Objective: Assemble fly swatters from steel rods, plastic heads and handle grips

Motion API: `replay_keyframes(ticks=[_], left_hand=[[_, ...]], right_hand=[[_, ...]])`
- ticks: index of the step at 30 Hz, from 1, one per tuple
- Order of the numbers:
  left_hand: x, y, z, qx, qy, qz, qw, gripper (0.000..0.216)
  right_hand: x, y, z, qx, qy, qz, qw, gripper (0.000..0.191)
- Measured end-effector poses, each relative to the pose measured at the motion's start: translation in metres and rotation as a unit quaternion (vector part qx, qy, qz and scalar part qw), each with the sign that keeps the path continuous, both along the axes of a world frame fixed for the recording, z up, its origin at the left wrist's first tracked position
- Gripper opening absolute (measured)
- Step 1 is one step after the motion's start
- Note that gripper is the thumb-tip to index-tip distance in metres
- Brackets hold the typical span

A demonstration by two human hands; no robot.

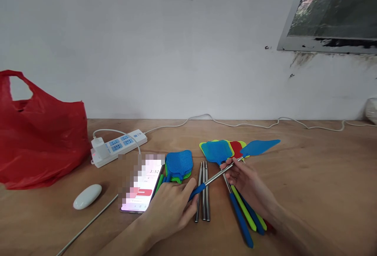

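Observation:
Between my two hands I hold a blue fly swatter [260, 147], tilted up to the right with its head seen nearly edge-on. My left hand [172, 201] is closed round its blue handle. My right hand [247, 179] pinches the metal rod just below the head. Under the swatter lie several loose metal rods [204, 201], side by side. Left of them is a small stack of blue and green swatter heads [178, 163], partly hidden by my left hand. Behind and beneath my right hand rests a pile of blue, yellow-green and red fly swatters [218, 151], handles pointing towards me.
A phone [141, 189] with a lit screen, partly blurred, lies left of my left hand. Further left are a white mouse-shaped object [87, 196], a power strip [120, 146] with a plugged charger, and a red plastic bag [44, 138]. A white cable [229, 124] runs along the wall.

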State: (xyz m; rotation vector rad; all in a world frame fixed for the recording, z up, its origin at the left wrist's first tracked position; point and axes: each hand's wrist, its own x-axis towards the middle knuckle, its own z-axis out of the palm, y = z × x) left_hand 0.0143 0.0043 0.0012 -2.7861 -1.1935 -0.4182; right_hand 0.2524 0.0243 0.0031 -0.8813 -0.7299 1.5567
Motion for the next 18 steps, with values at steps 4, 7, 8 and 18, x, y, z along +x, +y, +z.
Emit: replay_keyframes(ticks=[4,7,8,18], left_hand=[[0.000,0.001,-0.003,0.019,-0.012,-0.003,1.000,0.012],[0.000,0.001,-0.005,0.026,-0.024,-0.006,0.999,0.012],[0.001,0.001,-0.006,0.027,-0.028,-0.008,0.999,0.011],[0.002,0.000,-0.003,-0.007,-0.066,-0.007,0.998,0.013]], right_hand=[[-0.003,-0.003,-0.003,0.013,-0.050,0.046,0.998,0.035],[-0.005,-0.004,-0.009,0.022,-0.094,0.072,0.993,0.036],[-0.006,-0.004,-0.011,0.022,-0.103,0.081,0.991,0.036],[-0.009,-0.006,-0.009,0.017,-0.114,0.098,0.988,0.043]])
